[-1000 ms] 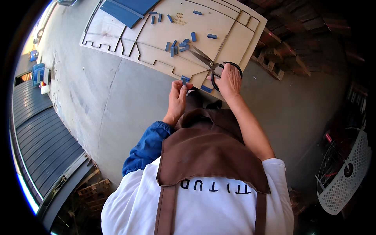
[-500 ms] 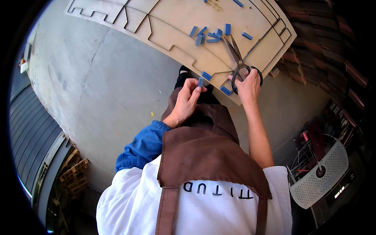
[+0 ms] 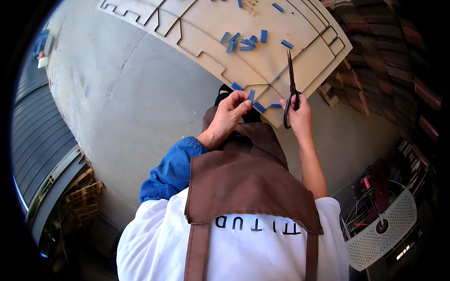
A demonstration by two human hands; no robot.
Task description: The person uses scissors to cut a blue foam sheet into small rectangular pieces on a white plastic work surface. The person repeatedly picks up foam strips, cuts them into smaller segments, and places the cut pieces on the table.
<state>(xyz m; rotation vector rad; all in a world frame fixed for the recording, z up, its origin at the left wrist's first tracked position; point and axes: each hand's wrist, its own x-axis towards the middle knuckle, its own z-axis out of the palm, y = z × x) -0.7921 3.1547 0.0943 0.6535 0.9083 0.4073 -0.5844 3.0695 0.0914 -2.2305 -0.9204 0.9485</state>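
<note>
The left hand (image 3: 229, 114) pinches a small blue strip (image 3: 251, 95) between fingertips, just above the near edge of the cut plywood sheet (image 3: 211, 28) that lies on the concrete floor (image 3: 126, 103). The strip looks light, thin and bendy, so a fingertip pinch near one end suits it. The right hand (image 3: 297, 112) is closed through the loops of black scissors (image 3: 290, 79), blades together and pointing away. They look stiff and sharp; best held by the handles. More blue strips (image 3: 243, 42) lie scattered on the sheet.

Wooden panel (image 3: 262, 33) cut off at top edge; scissors (image 3: 291, 79) handles partly hidden in right hand (image 3: 297, 114).
</note>
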